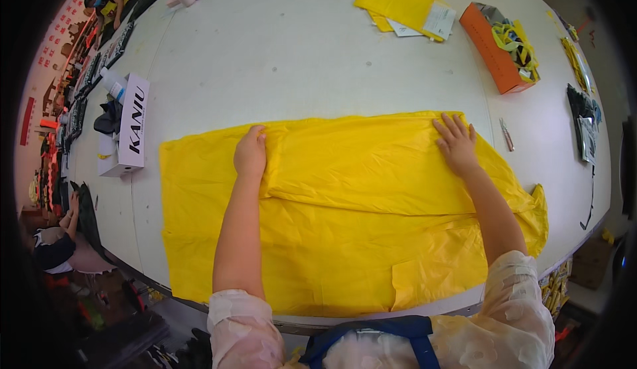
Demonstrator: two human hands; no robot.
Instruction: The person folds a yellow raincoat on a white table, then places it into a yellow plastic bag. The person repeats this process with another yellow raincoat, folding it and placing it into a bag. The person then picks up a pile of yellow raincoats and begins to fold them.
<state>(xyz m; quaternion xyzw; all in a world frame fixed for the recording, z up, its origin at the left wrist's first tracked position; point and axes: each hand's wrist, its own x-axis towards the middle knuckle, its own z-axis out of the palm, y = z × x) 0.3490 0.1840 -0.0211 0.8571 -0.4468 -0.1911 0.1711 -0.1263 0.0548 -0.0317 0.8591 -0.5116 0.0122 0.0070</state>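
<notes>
White table [298, 50] bears orange box [494, 47]; both hands press flat, grip wide, on yellow sheet [358, 236].

Large bright yellow sheet of thin, crinkled fabric [352, 223], spread flat beneath both hands, its far edge folded toward the person, left hand [250, 153] pressed on the fold, right hand [456, 145] flat near the far right corner.

The light is bright and even, coming from above, so the white table [318, 50] shows almost no shadow and looks a little washed out. The yellow sheet [371, 236] has soft shine on its wrinkles. The fisheye lens bends the table edges strongly, the corners are black, and the rim areas look blurred.
</notes>
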